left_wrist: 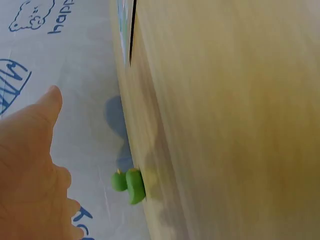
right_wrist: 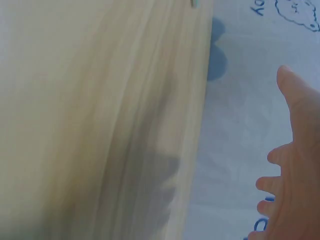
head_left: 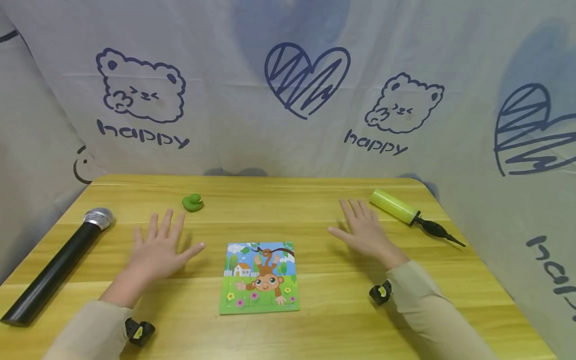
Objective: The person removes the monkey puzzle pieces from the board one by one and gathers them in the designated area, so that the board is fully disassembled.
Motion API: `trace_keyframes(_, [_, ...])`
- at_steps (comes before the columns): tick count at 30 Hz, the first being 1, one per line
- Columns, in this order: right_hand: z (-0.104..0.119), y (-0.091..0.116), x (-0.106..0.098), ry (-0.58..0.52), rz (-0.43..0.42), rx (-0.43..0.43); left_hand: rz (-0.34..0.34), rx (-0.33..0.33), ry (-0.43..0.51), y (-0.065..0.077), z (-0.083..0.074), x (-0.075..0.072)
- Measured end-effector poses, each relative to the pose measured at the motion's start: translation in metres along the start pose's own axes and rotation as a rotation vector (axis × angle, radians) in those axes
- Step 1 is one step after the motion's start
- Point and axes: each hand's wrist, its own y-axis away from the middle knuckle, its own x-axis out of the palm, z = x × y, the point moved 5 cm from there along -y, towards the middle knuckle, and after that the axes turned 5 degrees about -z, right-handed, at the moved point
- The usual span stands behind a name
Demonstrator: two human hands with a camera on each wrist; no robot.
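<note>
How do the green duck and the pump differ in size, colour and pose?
Size: the green duck is small and rounded; the pump is much longer and narrows to a point.
Colour: the duck is mostly green; the pump has a yellow-green barrel and a black end.
Pose: the duck sits upright; the pump lies on its side.
Shared: both rest on the wooden table, unheld.

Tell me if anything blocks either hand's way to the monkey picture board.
Nothing visible does: only tabletop shows between the left hand or right hand and the monkey picture board. The green duck sits farther back, and the pump lies beyond the right hand, both off those paths.
</note>
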Motion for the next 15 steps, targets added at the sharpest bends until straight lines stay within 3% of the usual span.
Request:
trace_keyframes(8, [0.036, -0.012, 0.006, -0.077, 0.016, -0.081, 0.007, 0.123, 0.032, -0.002, -0.023, 0.014])
trace_keyframes(15, [0.070, -0.023, 0.018, -0.157, 0.084, -0.157, 0.009, 0.236, 0.030, -0.001, -0.044, 0.028])
